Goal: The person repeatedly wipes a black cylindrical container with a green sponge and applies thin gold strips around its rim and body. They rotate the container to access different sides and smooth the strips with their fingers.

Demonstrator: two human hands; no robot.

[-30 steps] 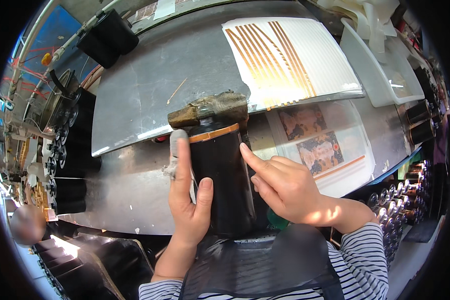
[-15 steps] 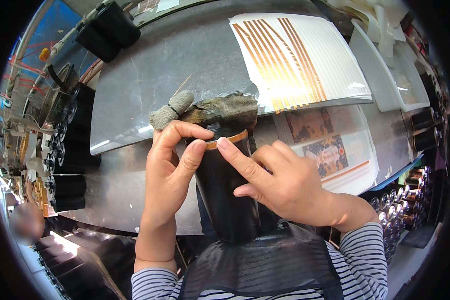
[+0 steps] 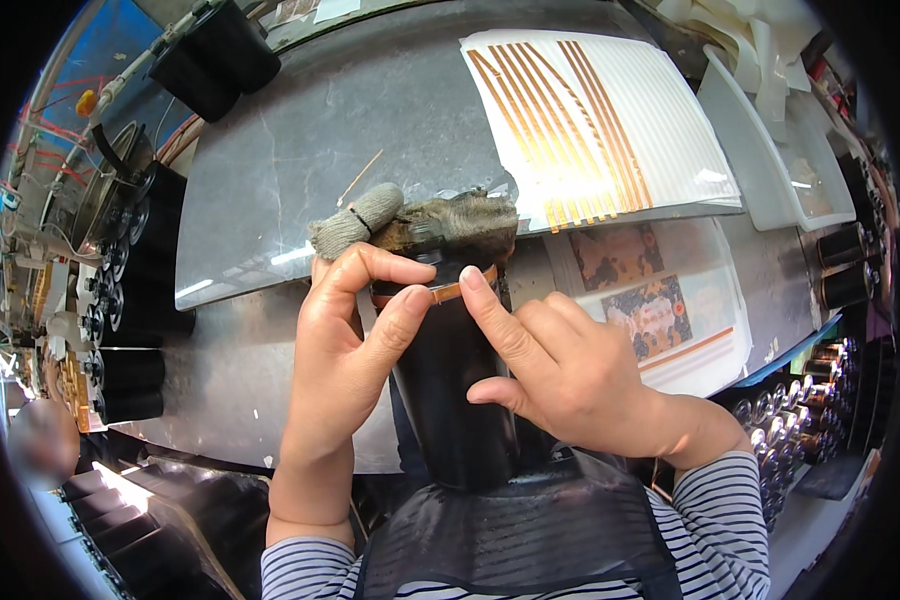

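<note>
- black cylinder [image 3: 450, 400], upright, copper strip [image 3: 462, 289] near its top
- left hand [image 3: 345, 345] pinches the strip; right hand [image 3: 560, 375] fingers curled, forefinger pressing it
- dirty rag [image 3: 440, 222] behind; striped sheet [image 3: 590, 120] beyond

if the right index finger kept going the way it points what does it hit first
Probably the copper strip on the black cylinder, which the right hand already touches; beyond it, the left hand.

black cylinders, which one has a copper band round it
The one upright between both hands, at the table's near edge: a copper strip wraps its top. The cylinders at far left and top left are plain black.
</note>
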